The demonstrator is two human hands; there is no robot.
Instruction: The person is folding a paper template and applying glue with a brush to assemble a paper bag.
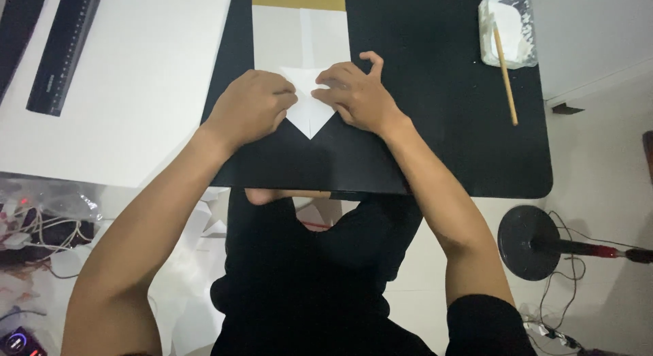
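Both hands [309, 101] flat (fingers curled) on paper [307, 114]

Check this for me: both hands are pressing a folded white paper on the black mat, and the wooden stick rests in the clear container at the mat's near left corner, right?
Not quite. The head view shows the wooden stick resting in the clear container at the far right corner of the black mat, not the near left. The rest holds: the left hand and right hand both press the folded white paper.

Two hands, the left hand [250, 107] and the right hand [356, 94], rest on one white paper [303, 46]. Nearby: one black ruler [64, 50], one plastic tub [507, 28], one wooden stick [506, 73].
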